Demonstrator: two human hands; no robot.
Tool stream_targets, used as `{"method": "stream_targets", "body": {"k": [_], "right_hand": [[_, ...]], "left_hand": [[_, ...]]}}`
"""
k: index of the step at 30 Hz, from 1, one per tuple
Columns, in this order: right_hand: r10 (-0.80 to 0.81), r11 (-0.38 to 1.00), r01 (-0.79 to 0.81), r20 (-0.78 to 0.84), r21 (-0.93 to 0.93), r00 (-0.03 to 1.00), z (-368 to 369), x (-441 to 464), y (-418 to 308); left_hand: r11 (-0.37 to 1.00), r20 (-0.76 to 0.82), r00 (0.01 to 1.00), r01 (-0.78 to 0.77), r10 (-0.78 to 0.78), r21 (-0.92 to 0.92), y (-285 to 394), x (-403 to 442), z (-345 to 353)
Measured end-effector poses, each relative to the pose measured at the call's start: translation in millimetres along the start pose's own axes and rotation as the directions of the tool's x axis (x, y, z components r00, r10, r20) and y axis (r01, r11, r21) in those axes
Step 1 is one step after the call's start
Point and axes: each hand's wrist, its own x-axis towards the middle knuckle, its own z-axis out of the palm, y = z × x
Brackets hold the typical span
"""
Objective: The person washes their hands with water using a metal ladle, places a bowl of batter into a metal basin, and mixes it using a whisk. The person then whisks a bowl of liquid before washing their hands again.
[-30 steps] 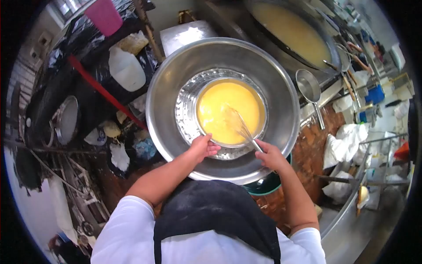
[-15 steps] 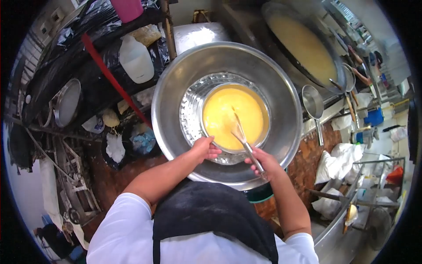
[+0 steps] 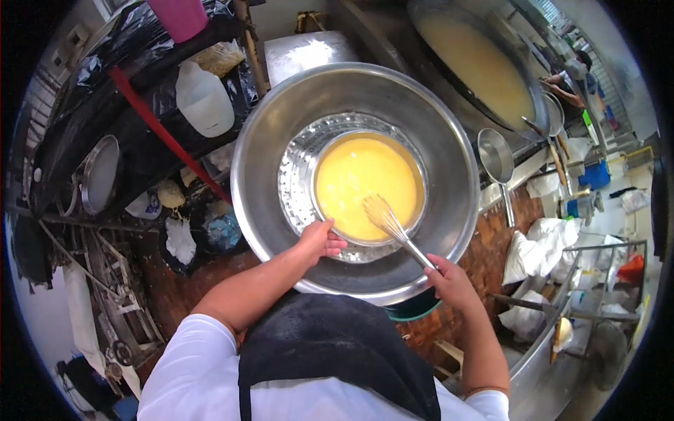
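- The left hand comes in from the lower left of the frame, arm bent, its thumb at the lower left rim of the small bowl and its fingers half curled just outside; I cannot tell whether it grips the rim.
- The right hand, right of centre and low in the frame, is closed around the handle end of the whisk, which slants up and left.
- The whisk's wires are over the lower right part of the yellow liquid; whether their tips dip in is unclear.
- Compared with half a second ago, the right hand is lower, farther right and nearer the handle's end; the wires have shifted down from mid-bowl. The left hand stays at the rim.
- Counted: one whisk; two bowls, the small one inside the large bowl at the frame's centre; one jug and one pink bucket, upper left; one wide pan of cloudy liquid, upper right.
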Motion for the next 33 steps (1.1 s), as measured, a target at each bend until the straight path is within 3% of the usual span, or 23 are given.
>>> {"method": "stream_targets", "body": {"k": [1,2,6,7,9,10,11,12,13,15,16,19,20,21,22,23,28,29,30,31,32,33], "right_hand": [[-0.207,0.936,0.151,-0.151,-0.317,0.966,1,-2,-3],[-0.182,0.901,0.065,-0.238,-0.429,0.954,3,-4,-11],[-0.319,0.819,0.171,-0.188,-0.547,0.929,17,-5,-24],[-0.287,0.842,0.155,-0.185,-0.517,0.94,24,-5,-25],[-0.063,0.959,0.01,-0.18,-0.282,0.982,38,-7,-24],[-0.039,0.999,0.037,-0.177,-0.014,0.983,54,-3,-5],[0.115,0.819,-0.197,0.182,0.538,0.976,54,7,2],[0.323,0.409,-0.451,0.336,0.794,0.885,44,4,-12],[0.283,0.223,-0.52,0.456,0.825,0.844,39,7,-5],[0.203,0.071,-0.583,0.561,0.809,0.803,33,8,2],[0.214,0.095,-0.564,0.536,0.82,0.816,30,7,2],[0.266,0.558,-0.378,0.273,0.739,0.925,19,5,-14],[0.189,0.863,-0.206,0.084,0.462,0.978,10,-2,-25],[0.092,0.976,-0.079,-0.052,0.203,0.994,9,-6,-27],[-0.038,0.996,0.024,-0.154,-0.087,0.987,10,-10,-28],[-0.187,0.92,0.096,-0.213,-0.379,0.959,10,-13,-29],[-0.225,0.942,0.142,-0.255,-0.304,0.941,50,-5,-17],[0.055,0.978,-0.019,-0.173,0.206,0.983,54,2,-16],[0.256,0.736,-0.219,0.036,0.64,0.966,58,10,-17],[0.316,0.291,-0.395,0.302,0.871,0.899,58,18,-13],[0.236,-0.08,-0.443,0.448,0.893,0.862,59,20,-3],[0.229,-0.067,-0.458,0.46,0.887,0.858,61,21,5]], "left_hand": [[1.0,-0.004,1.0,0.002,-0.002,-0.001,0,0,0],[1.0,-0.007,1.0,0.002,-0.002,-0.002,-1,1,0],[1.0,-0.001,1.0,-0.02,0.02,-0.017,-2,4,-2],[1.0,-0.025,1.0,-0.01,0.01,-0.001,0,1,-1],[1.0,-0.04,0.999,-0.015,0.016,0.021,4,-3,0],[0.999,-0.031,0.999,-0.024,0.025,0.029,4,-2,-2],[0.999,0.004,1.0,-0.025,0.025,0.023,-2,11,-9],[0.997,-0.031,0.999,-0.033,0.036,0.068,-3,11,-8],[0.996,-0.01,0.999,-0.04,0.041,0.077,-3,10,-9],[0.997,0.02,0.999,-0.026,0.025,0.068,-2,11,-9],[0.998,0.016,1.0,-0.015,0.014,0.066,-1,9,-8],[0.998,0.006,1.0,-0.017,0.017,0.054,-1,8,-9],[0.998,0.004,1.0,-0.024,0.024,0.052,-4,12,-12],[0.998,0.003,1.0,-0.029,0.029,0.049,-6,17,-15],[0.999,0.012,1.0,-0.011,0.01,0.053,-4,16,-14],[0.998,0.005,1.0,-0.017,0.016,0.063,-2,16,-13],[0.996,-0.021,0.999,-0.024,0.026,0.083,-6,19,-14],[0.995,-0.012,1.0,-0.027,0.029,0.091,-4,18,-13],[0.995,-0.002,1.0,-0.029,0.029,0.097,-5,16,-14],[0.994,0.009,0.999,-0.033,0.032,0.102,-3,14,-12],[0.996,0.004,0.999,-0.032,0.032,0.087,-2,13,-11],[0.997,0.002,1.0,-0.031,0.03,0.074,-3,14,-12]]}}
